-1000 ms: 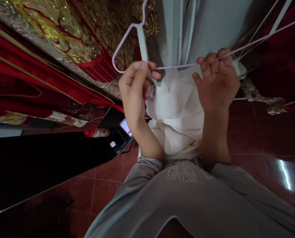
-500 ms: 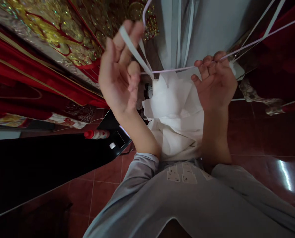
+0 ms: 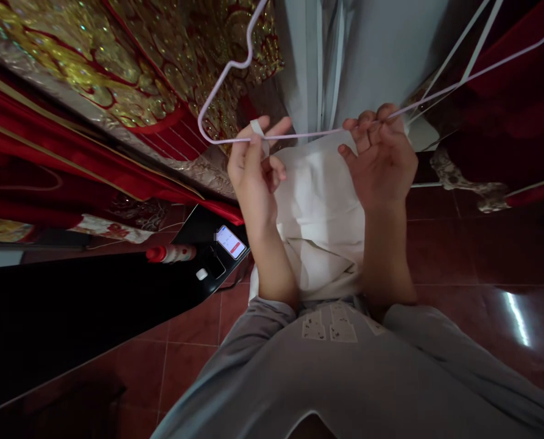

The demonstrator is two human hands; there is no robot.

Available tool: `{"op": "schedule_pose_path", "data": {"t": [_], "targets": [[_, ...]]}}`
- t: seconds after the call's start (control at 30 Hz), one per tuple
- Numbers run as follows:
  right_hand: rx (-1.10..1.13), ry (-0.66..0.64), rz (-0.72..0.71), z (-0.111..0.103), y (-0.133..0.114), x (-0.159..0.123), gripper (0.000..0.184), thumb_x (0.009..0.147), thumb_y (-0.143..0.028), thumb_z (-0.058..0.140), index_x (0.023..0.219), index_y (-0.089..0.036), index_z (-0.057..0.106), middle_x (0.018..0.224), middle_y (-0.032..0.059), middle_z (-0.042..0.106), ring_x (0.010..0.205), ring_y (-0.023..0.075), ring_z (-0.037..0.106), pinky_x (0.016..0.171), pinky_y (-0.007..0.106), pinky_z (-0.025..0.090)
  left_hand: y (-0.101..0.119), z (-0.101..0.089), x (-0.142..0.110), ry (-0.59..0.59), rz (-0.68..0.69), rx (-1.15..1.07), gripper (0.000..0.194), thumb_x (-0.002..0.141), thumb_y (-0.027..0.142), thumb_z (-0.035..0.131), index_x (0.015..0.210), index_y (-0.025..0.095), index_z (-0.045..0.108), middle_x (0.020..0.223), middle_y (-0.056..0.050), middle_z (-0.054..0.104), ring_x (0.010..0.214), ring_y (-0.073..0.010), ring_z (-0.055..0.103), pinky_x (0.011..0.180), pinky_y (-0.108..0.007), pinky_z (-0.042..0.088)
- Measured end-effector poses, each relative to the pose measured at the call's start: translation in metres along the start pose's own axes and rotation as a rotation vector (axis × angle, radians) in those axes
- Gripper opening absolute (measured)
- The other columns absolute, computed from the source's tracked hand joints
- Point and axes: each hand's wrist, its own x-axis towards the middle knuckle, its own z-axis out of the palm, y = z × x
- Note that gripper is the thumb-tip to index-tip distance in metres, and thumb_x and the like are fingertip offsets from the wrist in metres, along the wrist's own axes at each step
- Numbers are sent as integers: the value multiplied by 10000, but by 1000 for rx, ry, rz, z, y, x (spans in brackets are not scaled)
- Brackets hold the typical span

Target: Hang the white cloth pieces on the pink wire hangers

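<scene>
Head view: The left hand (image 3: 256,174) has a narrow grip, thumb and fingers pinching a white strap (image 3: 257,128) at the lower bar of a pink hanger (image 3: 299,135). The right hand (image 3: 382,160) has its fingers curled around the same bar, farther right. White cloth (image 3: 320,183) hangs below the bar, between the forearms. Writing on the lit phone (image 3: 231,242), the bottle (image 3: 178,253) and the shirt patches (image 3: 343,332) is too small to read. The phone and bottle rest on the black surface (image 3: 93,292). Compared with the half-second-earlier frame, the left hand has lowered to the bar, the strap loop is drawn down, and the cloth hangs flatter.
</scene>
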Motion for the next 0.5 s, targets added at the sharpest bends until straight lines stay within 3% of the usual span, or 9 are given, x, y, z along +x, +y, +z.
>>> {"op": "schedule_pose_path", "data": {"t": [0.1,0.23,0.33,0.5], "targets": [[-73,50,-9,8,-2,-3,134,765,-317,500,890,-275,475,913,-50,574,1012,95,530,735,218,483,-2,17,-3,29,49,-48,184,1012,310,410,883,267,533,936,-27,691,454,-151,427,448,-304,206],[-289,109,-50,8,-6,-6,223,791,-370,452,978,-263,513,963,-30,613,949,107,590,775,242,507,-5,16,0,76,33,-39,227,1045,299,353,875,239,490,879,-43,671,526,-153,492,472,-284,269],[-446,197,-150,-8,-12,-6,281,799,-366,457,983,-176,552,890,32,620,756,100,606,696,228,493,-4,11,2,80,19,-68,216,1046,275,369,877,218,491,860,-37,664,476,-121,448,477,-270,281],[-476,418,-394,-41,-29,10,288,751,-196,421,1034,-165,468,975,-8,529,662,6,542,603,147,424,-6,11,4,35,63,-98,245,1039,248,373,835,216,505,861,-60,667,431,-121,372,421,-279,188]]}}
